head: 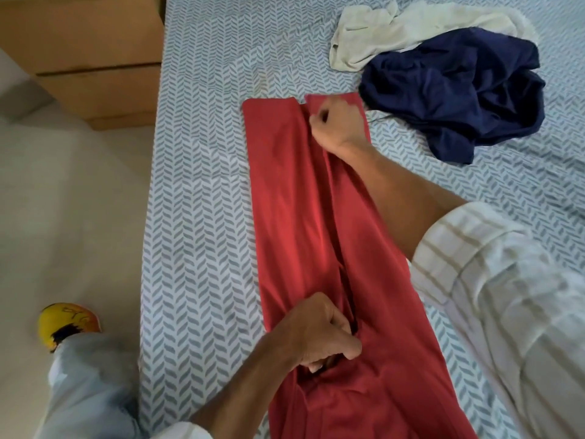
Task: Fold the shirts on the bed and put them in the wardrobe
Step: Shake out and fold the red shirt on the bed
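Observation:
A red shirt lies flat along the bed as a long strip, its two sides folded in so they meet down the middle. My right hand pinches the folded edge at the far end of the strip. At the near end, my left hand grips the same edge with curled fingers. A crumpled navy shirt sits at the far right of the bed, partly over a cream-white shirt behind it.
The bed has a white sheet with a grey leaf pattern. A wooden drawer unit stands at the far left beside the bed. Pale floor runs along the bed's left side, where my foot in a yellow shoe stands.

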